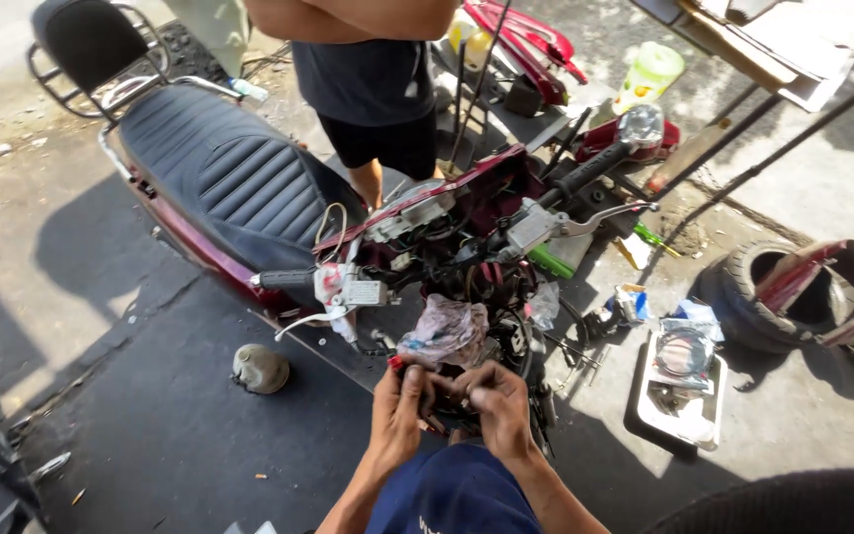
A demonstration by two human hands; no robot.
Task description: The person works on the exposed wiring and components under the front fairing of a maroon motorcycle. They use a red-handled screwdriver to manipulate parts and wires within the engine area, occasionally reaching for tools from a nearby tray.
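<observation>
From the head camera we look down on our left hand [395, 407] and right hand [499, 400], drawn together just below the stripped front of a maroon scooter [249, 198]. Both sets of fingers are clenched around a small dark part with wiring [444, 394], with a red tip showing by the left thumb; the part is too hidden for us to tell its shape or which way its long axis runs. It sits low at the front of the scooter, right under a crumpled pinkish plastic bag [444, 331] tucked among the exposed cables.

The scooter's long axis runs from the upper left, where the black ribbed vinyl seat [224, 168] and chrome rear rack [116, 84] lie, down towards us. The handlebar crosses it, with a black rubber grip [590, 168] and silver brake lever [600, 216] pointing to the upper right.

Another person in dark shorts [378, 99] stands behind the handlebar. To the right lie a worn black rubber tyre [743, 297] and a flat white tray holding bagged parts [684, 391]. A dull, rounded metal cap [260, 368] rests on the dark concrete at left.
</observation>
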